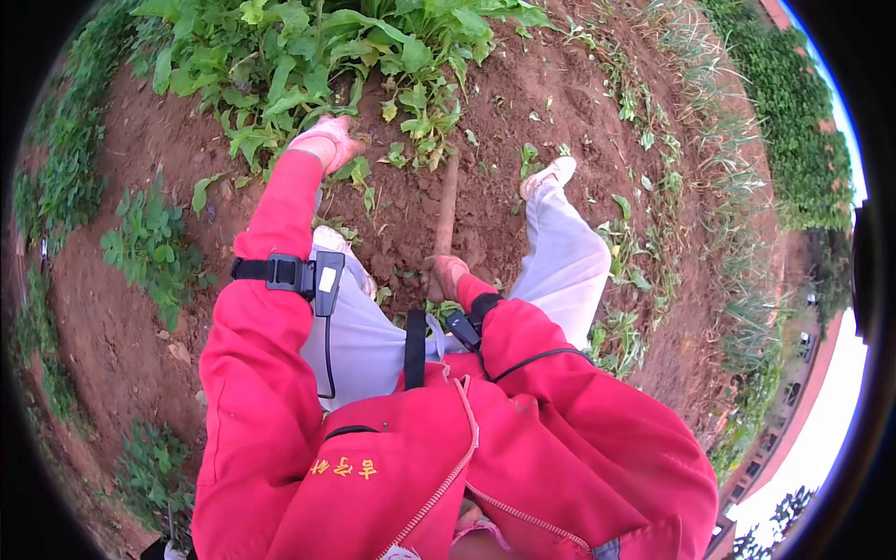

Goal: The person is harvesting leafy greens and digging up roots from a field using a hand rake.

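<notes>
My left hand (330, 142), in what looks like a pinkish glove, reaches down to the lower edge of the leafy green plants (299, 65). Its fingers look spread, with nothing visible between them. My right hand (446, 277) is wrapped round a wooden tool handle (448, 201), low between my legs. Forward from that hand the handle runs to the plants, where leaves hide its far end, so I cannot make out the tool's head. Loose, wilted-looking leaves (434, 126) lie around that end.
My shoes, one on the right (549, 175) and one on the left (331, 241), stand on brown soil (532, 93). Low plants (154, 243) grow at left. Pulled or scattered greens (635, 252) and a row of thin grassy plants (728, 159) lie to the right.
</notes>
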Demonstrator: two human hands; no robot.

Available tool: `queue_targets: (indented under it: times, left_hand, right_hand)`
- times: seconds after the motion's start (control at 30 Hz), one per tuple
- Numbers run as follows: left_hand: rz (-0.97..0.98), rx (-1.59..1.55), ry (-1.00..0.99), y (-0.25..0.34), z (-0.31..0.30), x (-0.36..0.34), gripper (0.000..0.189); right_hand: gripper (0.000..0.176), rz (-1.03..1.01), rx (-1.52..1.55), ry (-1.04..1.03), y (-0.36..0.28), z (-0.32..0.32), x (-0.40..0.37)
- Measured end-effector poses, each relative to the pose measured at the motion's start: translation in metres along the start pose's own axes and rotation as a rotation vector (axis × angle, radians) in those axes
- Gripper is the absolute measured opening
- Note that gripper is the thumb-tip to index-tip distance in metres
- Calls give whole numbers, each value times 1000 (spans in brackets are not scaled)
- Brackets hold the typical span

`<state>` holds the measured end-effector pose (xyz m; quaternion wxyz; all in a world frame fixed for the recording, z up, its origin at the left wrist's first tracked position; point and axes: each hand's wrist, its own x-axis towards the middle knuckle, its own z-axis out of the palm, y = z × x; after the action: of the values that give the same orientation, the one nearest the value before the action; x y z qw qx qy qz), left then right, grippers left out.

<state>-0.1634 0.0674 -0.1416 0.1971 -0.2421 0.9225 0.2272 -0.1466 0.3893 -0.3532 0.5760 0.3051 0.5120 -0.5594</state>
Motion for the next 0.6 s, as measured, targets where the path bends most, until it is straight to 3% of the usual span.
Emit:
queue_targets:
  times: [0.1, 0.13, 0.17, 0.27, 0.33, 0.43, 0.47, 0.53, 0.6]
  left_hand:
    - [6, -18, -42, -14, 2, -1, 61]
    - [7, -31, -52, -16, 1, -3, 61]
    - [7, -47, -55, -17, -4, -4, 60]
    - [-30, -41, -78, -14, -19, -18, 63]
    - [-8, -72, -50, -18, -15, -17, 66]
    - [6, -56, -51, -19, -10, -13, 66]
    - [-20, -15, -138, -14, -15, -12, 63]
    - [-14, -3, -104, -14, -13, -3, 64]
    - [5, 12, -81, -10, -10, -3, 63]
  right_hand:
    - [10, 148, 18, 48, -35, 30, -47]
    - [12, 63, -31, 127, -49, 29, -58]
    - [13, 22, -63, 46, -65, 23, -73]
    - [18, 246, -70, 12, -122, 27, -107]
    - [17, 241, -121, -45, -155, 20, -86]
    - [15, 66, -102, -168, -215, 64, -139]
    - [13, 102, -62, -158, -215, 65, -139]
    - [12, 171, 15, -144, -202, 66, -132]
    - [11, 23, -115, 7, -135, 48, -116]
